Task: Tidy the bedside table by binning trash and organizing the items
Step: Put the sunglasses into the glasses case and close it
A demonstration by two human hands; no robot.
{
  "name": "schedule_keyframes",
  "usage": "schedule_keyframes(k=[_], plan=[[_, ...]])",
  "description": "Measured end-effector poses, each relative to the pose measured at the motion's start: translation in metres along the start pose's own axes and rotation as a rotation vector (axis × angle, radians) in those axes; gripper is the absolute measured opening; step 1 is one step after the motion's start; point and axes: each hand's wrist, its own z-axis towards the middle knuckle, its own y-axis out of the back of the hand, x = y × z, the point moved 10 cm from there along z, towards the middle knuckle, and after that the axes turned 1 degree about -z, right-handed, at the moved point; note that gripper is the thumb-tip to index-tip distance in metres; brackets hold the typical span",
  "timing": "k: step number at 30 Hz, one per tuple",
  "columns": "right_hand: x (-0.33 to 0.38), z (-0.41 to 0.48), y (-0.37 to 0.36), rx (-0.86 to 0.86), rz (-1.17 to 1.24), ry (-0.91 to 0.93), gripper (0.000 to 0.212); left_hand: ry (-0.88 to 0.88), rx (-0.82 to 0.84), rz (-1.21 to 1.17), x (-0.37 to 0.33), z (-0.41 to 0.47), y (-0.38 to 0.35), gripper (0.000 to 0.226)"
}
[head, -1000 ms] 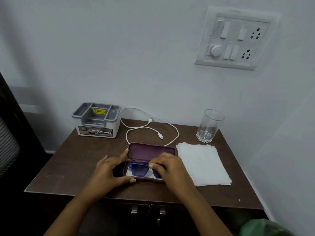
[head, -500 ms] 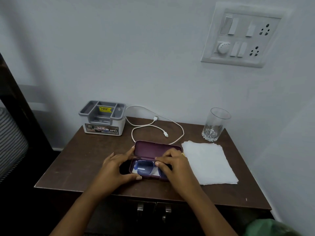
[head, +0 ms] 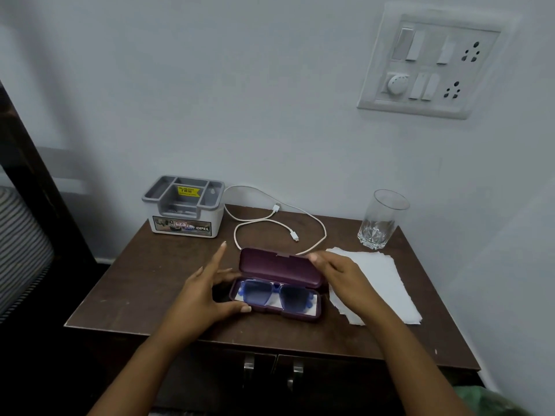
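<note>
Fingertips (head: 314, 257) of the right hand (head: 345, 277) are curling over the far right corner of the case lid (head: 277, 265), gripping it, where half a second ago they were pressing down inside on the glasses. That shift suggests the glasses are seated and the lid is about to be swung shut. Over at the case's left end, the left hand (head: 207, 291) is bracing the maroon glasses case (head: 276, 295): thumb lying along its front edge, the other fingers spreading loosely, the index pointing up and away, touching nothing.

Blue sunglasses (head: 271, 297) are lying folded in the tray of the case, just below centre of the frame, near the front edge of the bedside table (head: 144, 283).

Outward from there, a white paper napkin (head: 381, 283) is lying flat just right of the case, partly under the right wrist. A white charging cable (head: 270, 223) is sprawling in loose loops behind the case, a grey organizer box (head: 184, 205) is sitting at the back left corner, and a drinking glass (head: 380, 220) is standing at the back right. Cable and napkin are, by the look of it, not yet dealt with.
</note>
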Motion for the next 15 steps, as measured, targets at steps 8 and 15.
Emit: schedule_keyframes(k=[8, 15], plan=[[0.002, -0.034, -0.009, 0.069, 0.052, 0.126, 0.026, -0.04, -0.056, 0.036, -0.011, -0.003, 0.005, 0.082], [-0.004, -0.045, -0.015, -0.004, -0.008, 0.232, 0.03, -0.059, -0.058, 0.0, -0.016, -0.005, 0.005, 0.061]])
